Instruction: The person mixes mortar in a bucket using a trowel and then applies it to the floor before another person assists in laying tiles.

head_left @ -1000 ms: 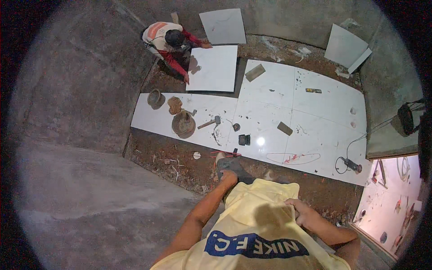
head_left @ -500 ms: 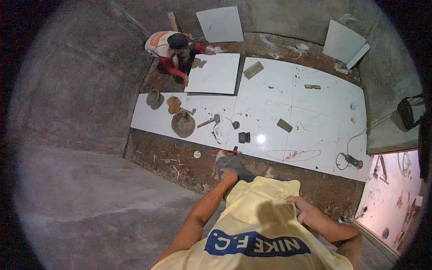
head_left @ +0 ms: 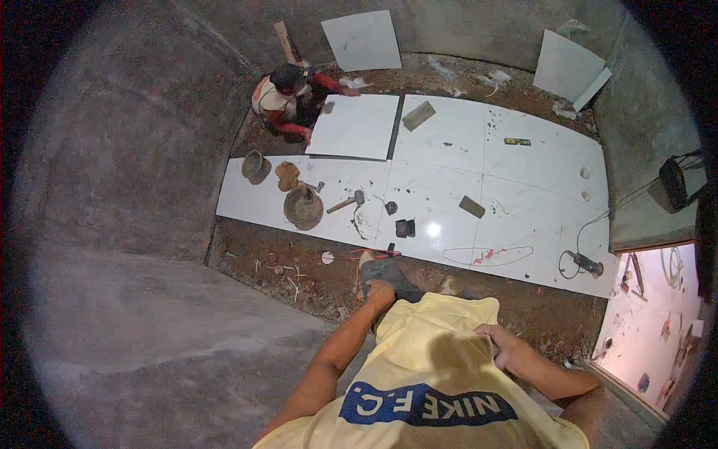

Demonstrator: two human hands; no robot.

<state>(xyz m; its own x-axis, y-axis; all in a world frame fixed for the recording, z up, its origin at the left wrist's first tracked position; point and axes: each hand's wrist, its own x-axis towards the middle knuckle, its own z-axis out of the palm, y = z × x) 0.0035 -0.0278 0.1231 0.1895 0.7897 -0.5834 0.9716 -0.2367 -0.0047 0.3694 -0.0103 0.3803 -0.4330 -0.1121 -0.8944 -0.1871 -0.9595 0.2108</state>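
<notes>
My left hand (head_left: 381,292) rests on the knee of my dark trousers (head_left: 395,279), fingers partly out of sight, with no tool in it. My right hand (head_left: 499,343) lies against the side of my yellow shirt (head_left: 430,329), fingers loosely apart and holding nothing. Across the floor a crouching co-worker (head_left: 288,101) has both hands at the edges of a large white tile (head_left: 354,126). That tile sits beside the laid tiles (head_left: 441,138), with a dark gap along its right edge. A mallet (head_left: 347,201) and a mortar bucket (head_left: 304,207) are on the tiles ahead of my left hand.
Another bucket (head_left: 255,166), a flat trowel (head_left: 418,115), a spirit level (head_left: 517,141) and a corded power tool (head_left: 582,263) lie on the tiles. Loose tiles (head_left: 362,41) lean on the back wall. A bare soil strip (head_left: 277,266) runs before me; a doorway (head_left: 651,322) opens at right.
The co-worker has bent lower, head dropping toward the tile. The tile's near edge has come slightly nearer, and the dark band under it looks thinner. My hands have stayed put.
</notes>
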